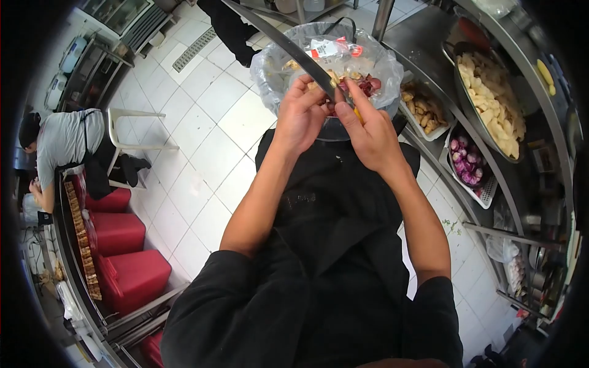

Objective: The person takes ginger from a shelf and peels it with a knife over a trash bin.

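Observation:
My right hand (370, 132) is closed round the handle end of a long knife (288, 46), its blade slanting up and to the left. The fingers of my left hand (300, 116) are closed against the lower blade. A small pale-yellow piece (334, 81) shows at the blade between my hands; what my left fingers grip is mostly hidden. Just beyond and beneath my hands stands a bin lined with a clear plastic bag (268, 69). Inside it are purple-red skins (370, 84), pale scraps and a white-and-red wrapper (334, 47).
At right, a metal shelf unit holds a wide pan (517, 158) of pale peeled pieces, a tray of brown knobbly roots (423, 113) and a white basket (486, 197) of purple onions. At left, a person (67, 138) leans over a counter near a white chair (113, 126) and red bins (138, 270).

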The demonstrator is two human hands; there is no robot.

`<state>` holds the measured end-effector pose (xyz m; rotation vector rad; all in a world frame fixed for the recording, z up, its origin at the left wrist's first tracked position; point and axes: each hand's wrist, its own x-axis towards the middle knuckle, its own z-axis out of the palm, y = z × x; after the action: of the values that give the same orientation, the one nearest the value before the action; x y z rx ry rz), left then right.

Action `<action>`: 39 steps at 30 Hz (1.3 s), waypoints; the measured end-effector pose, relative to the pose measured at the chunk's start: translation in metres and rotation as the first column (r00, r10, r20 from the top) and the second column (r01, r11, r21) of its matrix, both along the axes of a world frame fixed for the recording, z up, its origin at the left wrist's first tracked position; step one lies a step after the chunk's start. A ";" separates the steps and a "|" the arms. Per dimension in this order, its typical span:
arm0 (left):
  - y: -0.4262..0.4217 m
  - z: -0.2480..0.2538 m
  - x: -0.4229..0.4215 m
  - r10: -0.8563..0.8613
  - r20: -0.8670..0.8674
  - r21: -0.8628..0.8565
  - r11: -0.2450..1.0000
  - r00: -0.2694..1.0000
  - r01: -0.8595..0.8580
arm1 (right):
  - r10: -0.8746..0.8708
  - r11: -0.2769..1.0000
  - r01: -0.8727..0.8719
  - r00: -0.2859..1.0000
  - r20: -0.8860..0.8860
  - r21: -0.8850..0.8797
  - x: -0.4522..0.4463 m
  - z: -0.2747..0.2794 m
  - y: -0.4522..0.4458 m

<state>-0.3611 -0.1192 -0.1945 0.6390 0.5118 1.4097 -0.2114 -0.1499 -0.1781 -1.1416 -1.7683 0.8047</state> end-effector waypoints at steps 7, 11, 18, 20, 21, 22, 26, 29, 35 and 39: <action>-0.005 0.000 -0.007 0.160 -0.412 0.167 0.981 0.897 -0.098 | -0.054 0.999 0.053 0.992 0.118 0.010 0.001 0.006 -0.002; -0.010 0.006 -0.005 0.231 -0.488 0.194 0.969 0.842 -0.154 | -0.075 0.996 0.063 0.979 0.191 0.069 0.000 0.006 -0.002; -0.003 -0.003 -0.007 0.260 -0.368 0.212 0.958 0.893 -0.191 | -0.095 0.990 0.081 0.986 0.133 0.112 0.000 -0.002 0.002; -0.004 -0.001 -0.007 0.195 -0.273 0.153 0.976 0.942 -0.158 | -0.093 0.987 0.076 0.989 0.112 0.144 -0.001 -0.003 0.003; -0.004 0.001 -0.006 0.162 -0.222 0.125 0.983 0.961 -0.136 | -0.086 0.988 0.069 0.990 0.113 0.141 -0.002 -0.002 0.002; -0.003 0.000 -0.005 0.153 -0.178 0.106 0.985 0.972 -0.136 | -0.079 0.989 0.063 0.990 0.114 0.136 -0.002 0.000 0.000; -0.004 0.005 0.008 0.169 -0.028 0.011 0.986 0.985 -0.169 | -0.077 0.993 0.061 0.983 0.165 0.100 -0.005 0.003 0.001; -0.004 0.006 0.017 0.216 0.036 -0.016 0.976 0.976 -0.216 | -0.085 0.987 0.061 0.983 0.163 0.147 -0.008 -0.001 0.003; -0.014 0.012 0.021 0.181 -0.068 -0.046 0.982 0.981 -0.184 | -0.094 0.988 0.069 0.978 0.187 0.136 -0.007 0.003 0.001; -0.014 0.008 0.025 0.217 -0.041 -0.028 0.975 0.975 -0.218 | -0.097 0.984 0.069 0.981 0.168 0.164 -0.005 0.002 0.001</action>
<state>-0.3357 -0.1330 -0.1867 0.5974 0.6490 1.5945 -0.2163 -0.1487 -0.1756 -1.2019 -1.8777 0.5177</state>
